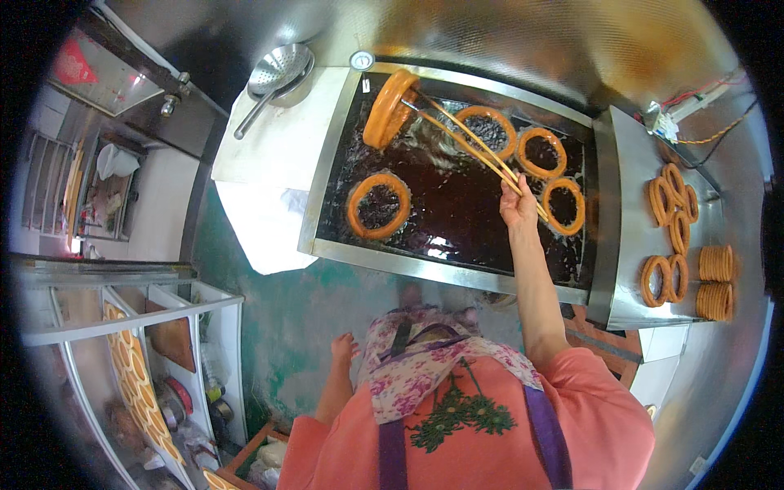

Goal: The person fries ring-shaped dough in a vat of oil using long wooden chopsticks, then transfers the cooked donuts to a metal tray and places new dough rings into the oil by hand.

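My right hand point(520, 206) reaches over a fryer point(416, 262) of dark oil and is closed around a pair of long wooden chopsticks point(469, 140). The chopstick tips slant to the far left, where they meet golden-brown fried dough rings point(380, 108) tilted on edge and overlapping; how many cannot be told. Another dough ring point(356, 207) floats at the near left, bubbles inside it. Three more sit in the oil at the right, one of them a dough ring point(579, 206) beside my hand. Hanging low by my apron point(425, 359), my left hand point(346, 349) is empty, fingers loosely apart.
Right of the fryer, a metal tray point(625, 237) bears loose and stacked dough rings point(716, 263). A strainer point(282, 72) rests on a white surface point(282, 163) at the left, near a round dial thermometer point(361, 60). Wires point(709, 140) hang at the far right; a shelf rack point(163, 314) stands lower left.
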`<state>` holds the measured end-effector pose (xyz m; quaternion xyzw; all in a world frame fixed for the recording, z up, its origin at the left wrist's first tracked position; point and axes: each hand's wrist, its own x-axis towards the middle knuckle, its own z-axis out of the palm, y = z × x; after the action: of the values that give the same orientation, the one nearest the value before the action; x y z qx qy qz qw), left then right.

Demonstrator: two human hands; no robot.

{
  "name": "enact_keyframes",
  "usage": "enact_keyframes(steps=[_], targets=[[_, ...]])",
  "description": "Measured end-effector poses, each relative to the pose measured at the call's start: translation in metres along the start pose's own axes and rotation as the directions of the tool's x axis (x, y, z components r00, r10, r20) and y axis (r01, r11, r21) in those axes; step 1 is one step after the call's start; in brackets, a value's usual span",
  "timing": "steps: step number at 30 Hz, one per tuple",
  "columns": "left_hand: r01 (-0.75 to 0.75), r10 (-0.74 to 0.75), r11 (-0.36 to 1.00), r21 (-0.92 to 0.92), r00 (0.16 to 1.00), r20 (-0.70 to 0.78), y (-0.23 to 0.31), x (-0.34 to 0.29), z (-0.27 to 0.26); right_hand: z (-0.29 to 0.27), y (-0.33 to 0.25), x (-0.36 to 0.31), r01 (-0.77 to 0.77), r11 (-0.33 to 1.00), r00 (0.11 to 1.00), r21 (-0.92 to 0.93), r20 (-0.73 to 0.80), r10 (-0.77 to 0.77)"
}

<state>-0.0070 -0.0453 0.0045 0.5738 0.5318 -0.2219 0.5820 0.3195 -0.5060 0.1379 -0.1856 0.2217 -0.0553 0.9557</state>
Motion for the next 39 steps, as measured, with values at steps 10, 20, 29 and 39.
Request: enact_keyframes(steps=[10,20,29,39], targets=[[-0.015,0.016,1.000,-0.014,0.996,0.084,0.000,0.002,0.025,0.024,-0.079,-0.045,0.241,0.945,0.925,-0.221,-0.241,-0.293],[-0.130,0.068,0.963,0.234,0.964,0.255,0.007,0.016,0.043,-0.009,-0.135,-0.100,0.359,0.917,0.900,-0.174,-0.195,-0.389],[-0.368,0.232,0.866,0.340,0.896,0.379,0.025,0.028,0.072,-0.030,-0.191,-0.150,0.482,0.868,0.843,-0.119,-0.209,-0.496],[-0.188,0.095,0.960,0.206,0.915,0.392,0.009,0.119,0.092,-0.023,-0.337,-0.285,0.633,0.736,0.712,-0.241,-0.193,-0.675]])
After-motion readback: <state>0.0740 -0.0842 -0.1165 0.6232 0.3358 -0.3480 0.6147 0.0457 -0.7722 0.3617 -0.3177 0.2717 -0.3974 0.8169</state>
